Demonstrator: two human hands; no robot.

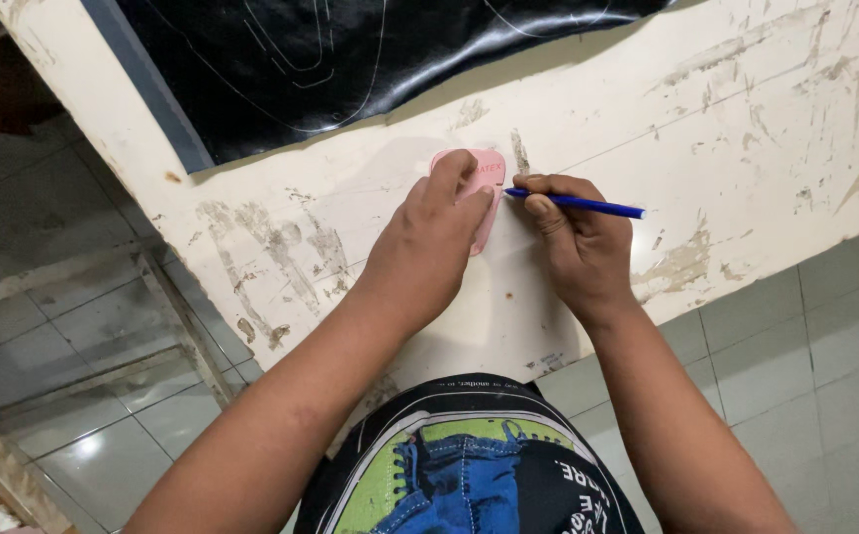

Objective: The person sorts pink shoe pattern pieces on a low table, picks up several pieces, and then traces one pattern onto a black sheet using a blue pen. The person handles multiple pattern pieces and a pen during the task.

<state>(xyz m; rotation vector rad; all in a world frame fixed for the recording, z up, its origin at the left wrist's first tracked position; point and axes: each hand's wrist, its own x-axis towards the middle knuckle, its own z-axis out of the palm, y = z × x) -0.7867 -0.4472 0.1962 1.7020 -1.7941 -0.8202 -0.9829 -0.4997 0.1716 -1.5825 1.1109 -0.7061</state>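
L hand [427, 247] lies palm-down on a pink template [476, 193], a small flat rounded piece, fingers spread over it and pressing it flat to the worktable [746, 129]; it pins the piece rather than wrapping round it. Most of the template is hidden under the fingers, only its top and R edge show. It sits about mid-width of the tabletop, a bit nearer the far edge than the near one.

R hand [578, 237] is just beside the L, closed round a blue pen [578, 204] in a writing pinch betw thumb and forefingers. Pen lies nearly level, barrel sticking out to the R, tip at the template's R edge; tip looks to be touching the pink edge, but it's too small to be sure.

Worktable is white-painted, badly scuffed w/ brown worn patches and scratch lines. A black sheet [370, 59], glossy, w/ thin pale curved outlines drawn on it, lies along the far edge toward the far-left corner, well apart from both hands. Grey floor tiles [805, 356] show beyond the near edge, both sides of the person's printed black shirt [469, 465].
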